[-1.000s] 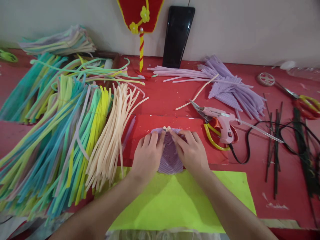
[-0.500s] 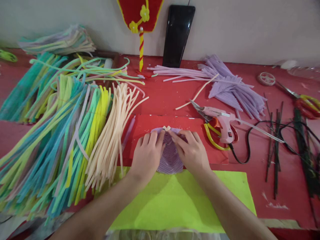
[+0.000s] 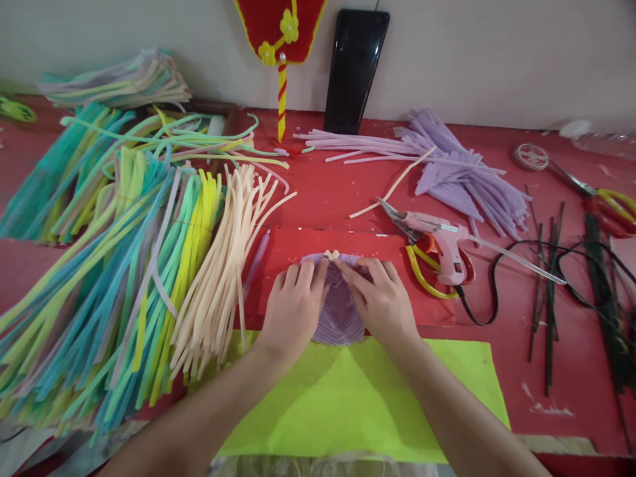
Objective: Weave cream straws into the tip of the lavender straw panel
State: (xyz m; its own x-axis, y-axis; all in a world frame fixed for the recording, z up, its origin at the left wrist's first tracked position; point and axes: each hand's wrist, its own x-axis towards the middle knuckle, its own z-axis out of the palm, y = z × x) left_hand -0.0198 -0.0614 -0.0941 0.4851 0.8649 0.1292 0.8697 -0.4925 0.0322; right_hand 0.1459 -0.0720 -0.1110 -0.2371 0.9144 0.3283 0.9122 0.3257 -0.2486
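Note:
A small lilac fan-shaped piece made of ribbed pipe-cleaner rows lies on a red sheet, with a cream knot at its far tip. My left hand lies flat on its left half, fingers together and stretched toward the knot. On the right half rests my right hand, fingers extended and pressing down, fingertips close to the knot. Neither hand grips anything. A lime-green sheet lies just under my wrists.
Piles of coloured pipe cleaners fill the left. Lilac pipe cleaners lie at the back right. A pink glue gun with yellow-handled scissors sits right of my hands. Dark stems, a black cable, more scissors and a dark phone stand beyond.

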